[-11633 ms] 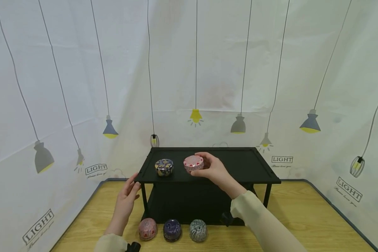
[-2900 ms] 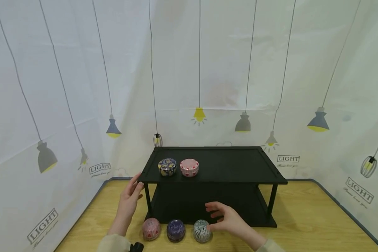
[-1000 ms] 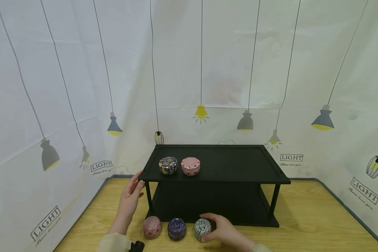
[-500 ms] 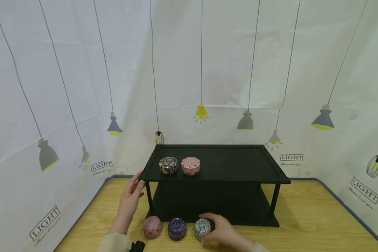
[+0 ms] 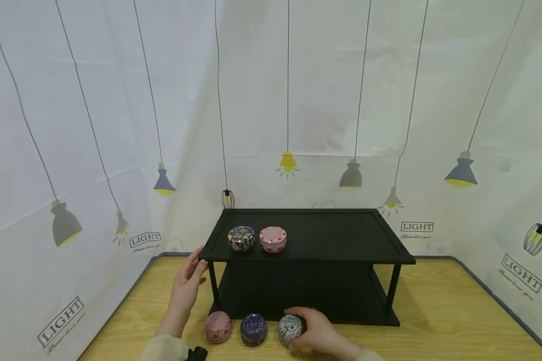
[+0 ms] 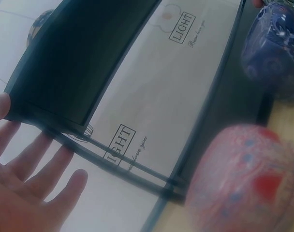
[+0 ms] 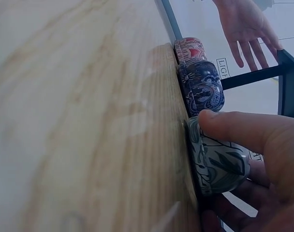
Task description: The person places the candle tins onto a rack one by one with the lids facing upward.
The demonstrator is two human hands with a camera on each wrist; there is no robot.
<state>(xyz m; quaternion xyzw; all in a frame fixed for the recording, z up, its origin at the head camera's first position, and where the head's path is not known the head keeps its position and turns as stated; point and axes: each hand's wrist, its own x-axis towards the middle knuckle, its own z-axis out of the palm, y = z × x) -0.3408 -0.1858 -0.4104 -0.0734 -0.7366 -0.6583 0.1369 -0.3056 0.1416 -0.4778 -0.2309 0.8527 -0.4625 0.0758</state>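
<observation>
My right hand (image 5: pixel 319 332) grips a grey-white leaf-patterned tin (image 5: pixel 290 329) on the table before the black two-tier rack (image 5: pixel 329 235). In the right wrist view, the thumb (image 7: pixel 234 126) lies along one side of this tin, with the other fingers round its far side. My left hand (image 5: pixel 186 286) touches the left front corner of the rack's top board, its fingers (image 6: pixel 55 169) fairly straight and spread. Beside the leaf-patterned tin stand a dark purple tin (image 5: pixel 253 329) and a pink tin (image 5: pixel 218 327). On the top board sit a blue-and-yellow tin (image 5: pixel 241 238) and a pink heart-patterned tin (image 5: pixel 273 239).
The rack's lower board (image 5: pixel 298 291) lies just behind the front row of tins, with thin posts (image 5: pixel 393 287) at its corners. A wooden table (image 5: pixel 438 301) carries everything. White curtain (image 5: pixel 325 110) printed with lamps encloses the back and sides.
Since the oldest frame, my right hand has left the pink heart-patterned tin on the top board and come down to the leaf-patterned tin, which it now grips. My left hand stays at the rack's corner.
</observation>
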